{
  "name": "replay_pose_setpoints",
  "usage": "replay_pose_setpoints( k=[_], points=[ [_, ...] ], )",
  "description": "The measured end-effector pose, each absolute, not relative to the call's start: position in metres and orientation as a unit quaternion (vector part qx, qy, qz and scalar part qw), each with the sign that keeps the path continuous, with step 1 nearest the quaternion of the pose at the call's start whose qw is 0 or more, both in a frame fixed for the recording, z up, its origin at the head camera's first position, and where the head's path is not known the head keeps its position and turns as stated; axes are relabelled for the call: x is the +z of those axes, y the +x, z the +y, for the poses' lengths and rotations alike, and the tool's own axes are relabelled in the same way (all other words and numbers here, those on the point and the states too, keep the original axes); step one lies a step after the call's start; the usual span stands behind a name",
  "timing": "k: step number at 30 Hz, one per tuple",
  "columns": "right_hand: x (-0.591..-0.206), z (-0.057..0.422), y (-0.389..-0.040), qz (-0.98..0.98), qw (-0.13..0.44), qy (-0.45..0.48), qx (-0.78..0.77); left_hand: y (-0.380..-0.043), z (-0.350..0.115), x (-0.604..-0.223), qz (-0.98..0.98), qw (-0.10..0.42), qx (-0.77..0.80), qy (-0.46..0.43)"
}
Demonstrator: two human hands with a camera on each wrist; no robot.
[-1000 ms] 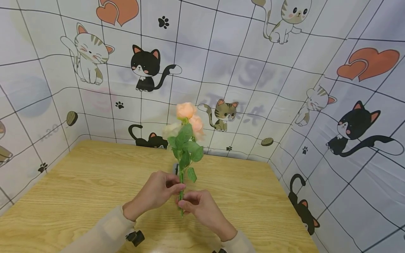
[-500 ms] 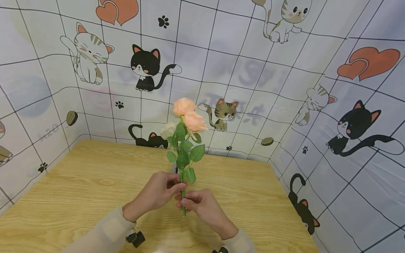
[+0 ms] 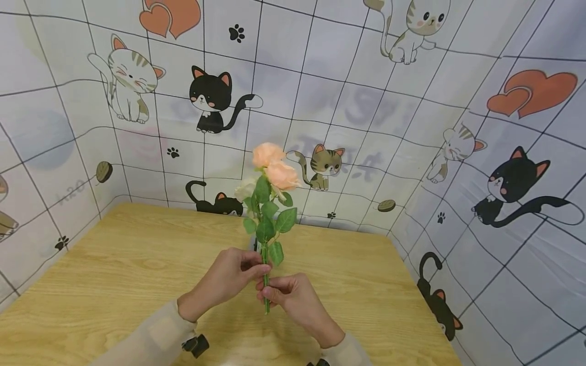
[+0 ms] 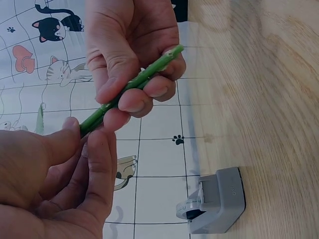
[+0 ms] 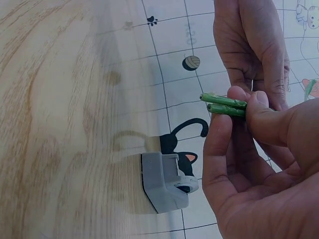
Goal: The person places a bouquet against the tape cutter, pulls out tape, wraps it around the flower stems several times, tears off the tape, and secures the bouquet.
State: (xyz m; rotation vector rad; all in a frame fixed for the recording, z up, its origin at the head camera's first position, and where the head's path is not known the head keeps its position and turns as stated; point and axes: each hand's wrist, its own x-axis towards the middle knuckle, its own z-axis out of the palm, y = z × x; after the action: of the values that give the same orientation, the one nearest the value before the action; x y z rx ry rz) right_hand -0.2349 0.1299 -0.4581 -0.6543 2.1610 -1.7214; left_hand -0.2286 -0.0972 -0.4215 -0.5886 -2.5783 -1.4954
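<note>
A small bunch of roses point(image 3: 282, 175), two peach heads and one cream one with green leaves, stands nearly upright over the table, leaning slightly. My left hand point(image 3: 231, 273) pinches the green stems just below the leaves, between thumb and fingers. Lower down, my right hand point(image 3: 295, 302) pinches the same stems close to their cut ends. The left wrist view shows the stems point(image 4: 149, 72) lying across the right fingers under the thumb. In the right wrist view, two stem ends point(image 5: 224, 107) poke out side by side past the right thumb and fingertips.
A grey tape dispenser point(image 4: 224, 199) with a roll of clear tape stands on the wood-grain table point(image 3: 137, 249), behind the bunch and mostly hidden by it in the head view. A cat-print grid cloth point(image 3: 302, 91) hangs around the back and sides.
The bunch has turned in my fingers: the peach heads and leaves face differently than a second ago, and the stem ends have shifted slightly right. Both hands stay nearly in place.
</note>
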Motion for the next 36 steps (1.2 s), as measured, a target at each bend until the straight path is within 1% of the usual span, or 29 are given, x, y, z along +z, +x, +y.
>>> replay_pose_setpoints(
  k=[5,12,17,22,29,36],
  points=[
    [-0.456,0.128,-0.235,0.761,0.131,-0.224,-0.594,-0.230,-0.097,-0.422,-0.851,0.052,-0.488,-0.189],
    [-0.454,0.128,-0.233,0.759,0.138,-0.220,-0.597,-0.231,-0.099,-0.422,-0.837,0.050,-0.506,-0.200],
    [-0.452,0.129,-0.232,0.760,0.136,-0.218,-0.596,-0.231,-0.098,-0.422,-0.838,0.051,-0.509,-0.191],
    [-0.452,0.131,-0.231,0.757,0.146,-0.212,-0.601,-0.230,-0.096,-0.423,-0.850,0.051,-0.493,-0.178],
    [-0.454,0.134,-0.233,0.731,0.182,-0.224,-0.618,-0.229,-0.096,-0.422,-0.846,0.069,-0.499,-0.173],
    [-0.455,0.138,-0.234,0.739,0.172,-0.214,-0.615,-0.228,-0.094,-0.424,-0.842,0.053,-0.507,-0.178]
  ],
)
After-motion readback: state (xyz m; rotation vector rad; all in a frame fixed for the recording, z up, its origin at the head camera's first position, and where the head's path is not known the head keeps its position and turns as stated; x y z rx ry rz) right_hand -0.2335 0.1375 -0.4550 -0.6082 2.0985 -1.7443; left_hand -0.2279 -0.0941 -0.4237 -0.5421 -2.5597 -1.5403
